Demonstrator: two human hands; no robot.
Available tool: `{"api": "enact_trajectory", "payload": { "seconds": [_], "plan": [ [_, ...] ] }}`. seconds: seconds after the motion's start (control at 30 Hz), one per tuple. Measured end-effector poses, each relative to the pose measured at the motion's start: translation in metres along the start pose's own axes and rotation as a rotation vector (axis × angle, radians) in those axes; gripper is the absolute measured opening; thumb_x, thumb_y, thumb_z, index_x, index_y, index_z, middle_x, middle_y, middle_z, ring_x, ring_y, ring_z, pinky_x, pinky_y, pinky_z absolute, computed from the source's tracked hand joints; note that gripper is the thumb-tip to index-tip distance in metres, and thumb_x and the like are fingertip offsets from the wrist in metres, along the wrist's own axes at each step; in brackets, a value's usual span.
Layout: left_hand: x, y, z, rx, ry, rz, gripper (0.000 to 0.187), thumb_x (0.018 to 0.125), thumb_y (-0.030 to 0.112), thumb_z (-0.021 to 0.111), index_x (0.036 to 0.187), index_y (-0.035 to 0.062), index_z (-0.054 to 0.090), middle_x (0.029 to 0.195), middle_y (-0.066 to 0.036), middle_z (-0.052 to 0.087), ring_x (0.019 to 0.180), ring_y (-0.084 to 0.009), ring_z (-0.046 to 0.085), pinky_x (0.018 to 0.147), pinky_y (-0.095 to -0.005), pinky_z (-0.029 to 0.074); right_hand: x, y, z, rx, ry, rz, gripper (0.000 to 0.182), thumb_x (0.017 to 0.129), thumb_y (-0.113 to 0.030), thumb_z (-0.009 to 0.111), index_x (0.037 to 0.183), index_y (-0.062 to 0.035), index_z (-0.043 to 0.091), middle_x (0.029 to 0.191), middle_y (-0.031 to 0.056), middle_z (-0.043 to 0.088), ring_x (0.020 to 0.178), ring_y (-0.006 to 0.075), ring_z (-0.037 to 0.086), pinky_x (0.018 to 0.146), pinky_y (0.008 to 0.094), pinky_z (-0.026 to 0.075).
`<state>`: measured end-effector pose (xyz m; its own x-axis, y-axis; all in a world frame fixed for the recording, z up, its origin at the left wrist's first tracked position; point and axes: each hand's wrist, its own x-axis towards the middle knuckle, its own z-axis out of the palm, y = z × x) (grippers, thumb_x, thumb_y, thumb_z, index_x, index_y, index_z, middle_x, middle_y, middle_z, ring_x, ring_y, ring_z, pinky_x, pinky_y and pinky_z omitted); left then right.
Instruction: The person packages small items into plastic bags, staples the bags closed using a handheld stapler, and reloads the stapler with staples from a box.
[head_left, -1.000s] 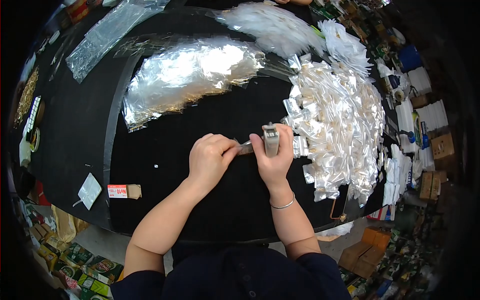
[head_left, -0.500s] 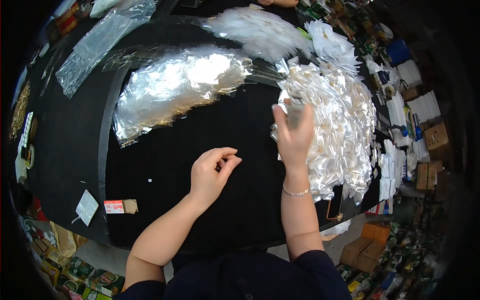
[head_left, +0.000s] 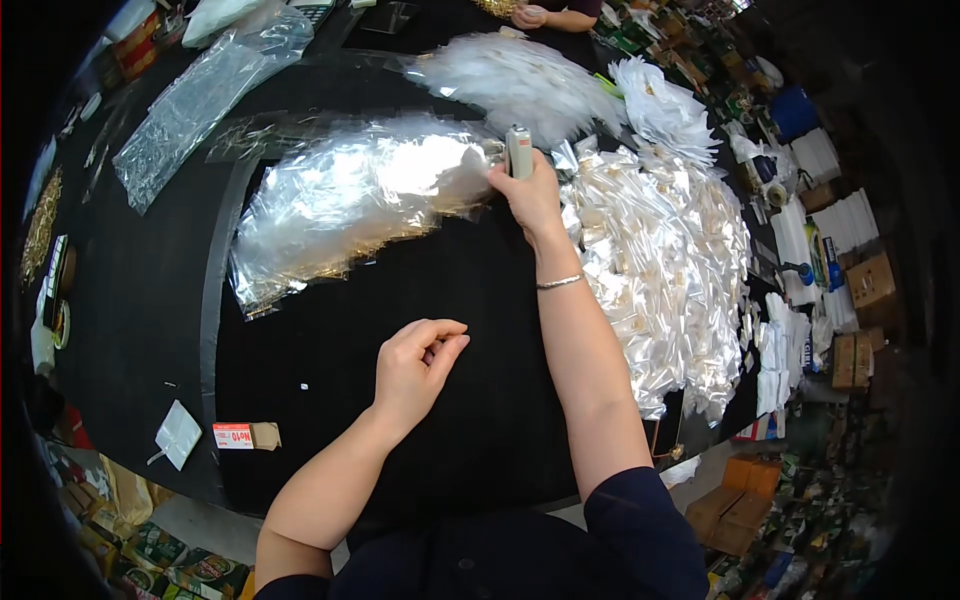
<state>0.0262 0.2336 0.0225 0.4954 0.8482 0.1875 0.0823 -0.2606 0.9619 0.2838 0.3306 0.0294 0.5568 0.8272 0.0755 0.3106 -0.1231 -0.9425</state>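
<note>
My right hand (head_left: 533,195) is wrapped around a small grey stapler (head_left: 519,152). It is at the right end of a fanned stack of clear plastic bags (head_left: 330,205), and my thumb is close to the edge of the bags. My left hand (head_left: 412,365) hovers over the black tabletop (head_left: 480,430) with its fingers curled towards the thumb. Nothing shows between those fingertips. To the right of my right forearm lies a large heap of shiny folded plastic packets (head_left: 660,290).
White translucent bags (head_left: 510,80) are fanned out at the back. A long plastic sleeve (head_left: 205,100) lies at the back left. Near the front left are a red-and-white No10 box (head_left: 233,436) and a pale square packet (head_left: 178,435). Another person's hand (head_left: 530,16) is at the far edge.
My right hand has moved with the stapler from above the packet heap, left and away from me, to the end of the clear bags. My left hand has shifted slightly, staying curled.
</note>
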Motion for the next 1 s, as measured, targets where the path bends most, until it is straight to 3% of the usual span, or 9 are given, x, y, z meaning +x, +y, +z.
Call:
{"api": "enact_trajectory", "payload": {
  "seconds": [0.27, 0.37, 0.53, 0.63, 0.73, 0.77, 0.87, 1.0],
  "plan": [
    [0.000, -0.002, 0.001, -0.027, -0.023, -0.032, 0.012, 0.087, 0.007, 0.072, 0.098, 0.0014, 0.072, 0.082, -0.005, 0.067, 0.066, -0.0096, 0.060, 0.060, -0.0219, 0.047, -0.022, -0.019, 0.002, 0.026, -0.060, -0.053, 0.033, 0.077, -0.012, 0.078, 0.101, 0.0009, 0.059, 0.090, 0.0055, 0.067, 0.082, 0.0146, 0.062, 0.077, 0.0294, 0.051],
    [0.000, -0.004, -0.002, -0.029, -0.017, -0.026, 0.013, 0.086, 0.007, 0.073, 0.098, 0.0015, 0.072, 0.082, -0.005, 0.068, 0.066, -0.0094, 0.060, 0.061, -0.0221, 0.048, -0.020, -0.006, 0.014, -0.200, 0.053, -0.136, 0.032, 0.077, -0.011, 0.078, 0.099, 0.0007, 0.059, 0.087, 0.0099, 0.069, 0.079, 0.0200, 0.066, 0.075, 0.0323, 0.052],
    [0.004, -0.005, -0.007, -0.063, 0.018, -0.055, 0.015, 0.087, 0.006, 0.071, 0.101, 0.0016, 0.071, 0.092, -0.006, 0.069, 0.075, -0.0110, 0.062, 0.066, -0.0225, 0.049, -0.049, -0.032, -0.006, -0.294, 0.175, -0.266, 0.029, 0.078, -0.011, 0.077, 0.098, 0.0001, 0.059, 0.084, 0.0106, 0.068, 0.077, 0.0219, 0.066, 0.074, 0.0325, 0.052],
    [0.010, -0.006, -0.007, -0.077, 0.092, -0.025, 0.019, 0.087, 0.006, 0.071, 0.106, 0.0020, 0.070, 0.098, -0.006, 0.069, 0.082, -0.0123, 0.064, 0.070, -0.0229, 0.050, -0.082, -0.052, -0.029, -0.224, 0.069, -0.279, 0.025, 0.080, -0.011, 0.076, 0.097, -0.0017, 0.060, 0.085, 0.0082, 0.068, 0.076, 0.0186, 0.064, 0.073, 0.0312, 0.051],
    [0.016, -0.008, 0.000, -0.055, 0.276, 0.030, 0.023, 0.086, 0.005, 0.072, 0.108, 0.0004, 0.068, 0.099, -0.008, 0.070, 0.087, -0.0151, 0.067, 0.075, -0.0269, 0.055, -0.119, -0.057, -0.041, -0.085, -0.243, -0.148, 0.027, 0.082, -0.009, 0.077, 0.101, -0.0005, 0.061, 0.088, 0.0048, 0.066, 0.082, 0.0119, 0.062, 0.074, 0.0287, 0.051],
    [0.015, -0.010, -0.001, -0.052, 0.275, 0.021, 0.023, 0.086, 0.005, 0.072, 0.108, 0.0004, 0.068, 0.099, -0.008, 0.070, 0.087, -0.0151, 0.067, 0.075, -0.0269, 0.055, -0.129, -0.055, -0.039, -0.083, -0.247, -0.140, 0.027, 0.082, -0.009, 0.077, 0.101, -0.0005, 0.061, 0.088, 0.0048, 0.066, 0.082, 0.0119, 0.062, 0.074, 0.0287, 0.051],
    [0.012, -0.017, -0.010, -0.411, -0.125, -0.179, 0.030, 0.088, 0.002, 0.070, 0.117, -0.0019, 0.062, 0.101, -0.008, 0.069, 0.094, -0.0129, 0.066, 0.081, -0.0261, 0.054, -0.153, -0.046, -0.024, 0.036, -0.466, 0.010, 0.029, 0.082, -0.007, 0.077, 0.105, -0.0013, 0.059, 0.091, 0.0050, 0.067, 0.085, 0.0121, 0.063, 0.077, 0.0284, 0.051],
    [0.011, -0.017, -0.015, -0.318, -0.133, -0.334, 0.024, 0.089, 0.001, 0.069, 0.112, -0.0039, 0.062, 0.098, -0.009, 0.069, 0.090, -0.0117, 0.066, 0.080, -0.0247, 0.054, -0.162, -0.033, -0.014, 0.193, -0.295, 0.015, 0.030, 0.082, -0.008, 0.076, 0.105, 0.0004, 0.058, 0.092, 0.0063, 0.068, 0.085, 0.0125, 0.063, 0.077, 0.0273, 0.051]
  ]
}}
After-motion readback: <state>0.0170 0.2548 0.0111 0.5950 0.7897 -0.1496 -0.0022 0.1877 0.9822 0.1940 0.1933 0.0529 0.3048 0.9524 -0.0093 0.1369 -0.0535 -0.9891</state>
